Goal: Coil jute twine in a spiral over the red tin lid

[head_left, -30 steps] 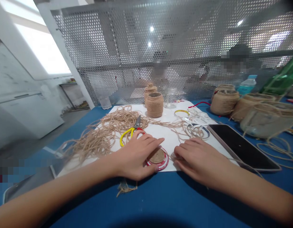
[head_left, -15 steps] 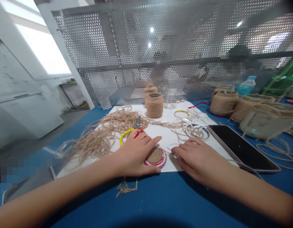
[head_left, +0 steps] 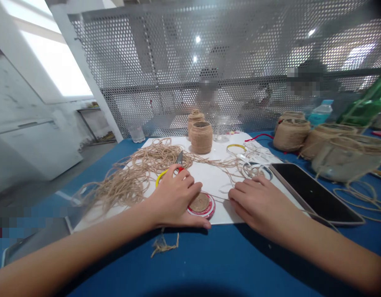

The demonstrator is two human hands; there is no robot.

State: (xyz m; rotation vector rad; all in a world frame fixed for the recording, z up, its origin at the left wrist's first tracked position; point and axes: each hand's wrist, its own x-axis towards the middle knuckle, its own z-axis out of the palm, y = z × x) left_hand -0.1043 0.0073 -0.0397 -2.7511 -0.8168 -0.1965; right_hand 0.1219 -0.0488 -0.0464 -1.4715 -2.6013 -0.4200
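A round red-and-white lid (head_left: 210, 210) with a coil of jute twine (head_left: 199, 202) at its middle lies on the white sheet. My left hand (head_left: 175, 200) rests at its left edge, thumb stretched out below and bent fingers above, spread apart. To the right, my right hand (head_left: 255, 202) has its fingers pressed together on a strand of jute twine (head_left: 219, 198), which runs from the lid and shows again beyond the wrist. Scissors (head_left: 179, 157) with yellow and red handles lie partly hidden under my left fingers.
Loose jute twine (head_left: 125, 177) is heaped at left. Behind stand a twine-wrapped jar (head_left: 201, 138) and a clear glass jar (head_left: 223, 128). At right are a phone (head_left: 314, 192), several wrapped jars (head_left: 291, 135) and a green bottle (head_left: 366, 103). A perforated metal screen (head_left: 165, 74) borders the table.
My left index finger has bent inward from a stretched position. The right hand has shifted slightly right, away from the lid. The lid has moved slightly left.
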